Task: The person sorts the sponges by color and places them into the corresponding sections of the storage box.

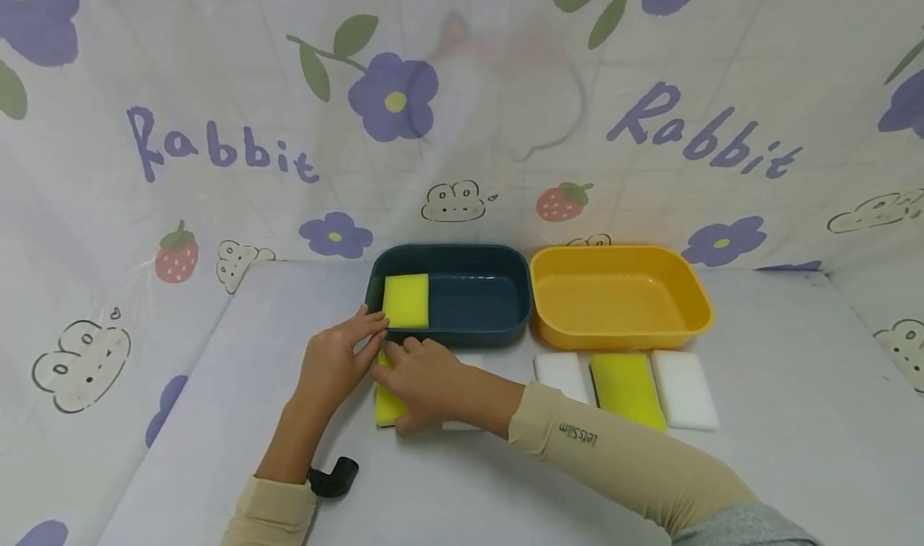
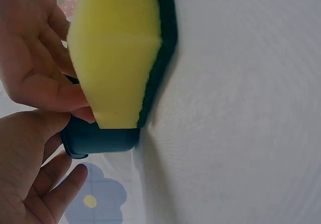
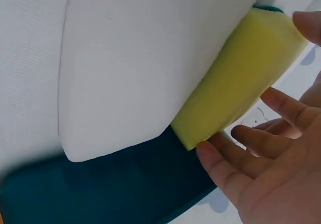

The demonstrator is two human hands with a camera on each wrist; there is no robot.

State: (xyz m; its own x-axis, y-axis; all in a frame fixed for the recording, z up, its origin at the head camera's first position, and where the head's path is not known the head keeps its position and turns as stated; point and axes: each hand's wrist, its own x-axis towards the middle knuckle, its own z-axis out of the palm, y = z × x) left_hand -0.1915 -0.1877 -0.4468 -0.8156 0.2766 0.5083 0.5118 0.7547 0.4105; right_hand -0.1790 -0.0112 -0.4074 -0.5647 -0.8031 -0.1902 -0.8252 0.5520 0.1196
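My right hand (image 1: 433,382) reaches across over a yellow sponge (image 1: 387,407) with a dark green scouring side, lying on the table. Its thumb is at the near end and its fingertips at the far end, gripping it lengthwise. In the right wrist view the fingertips touch the edge of that sponge (image 3: 235,78). My left hand (image 1: 332,361) has its fingers loosely extended at the front left corner of the dark blue basin (image 1: 469,337), close to the right fingertips. Another yellow sponge (image 1: 407,301) sits in the left end of this basin.
A white sponge (image 1: 472,360) lies partly under my right wrist. To its right, two white sponges (image 1: 684,390) (image 1: 561,374) flank a yellow one (image 1: 628,390), before a yellow basin (image 1: 621,341). A patterned cloth (image 1: 505,129) hangs behind.
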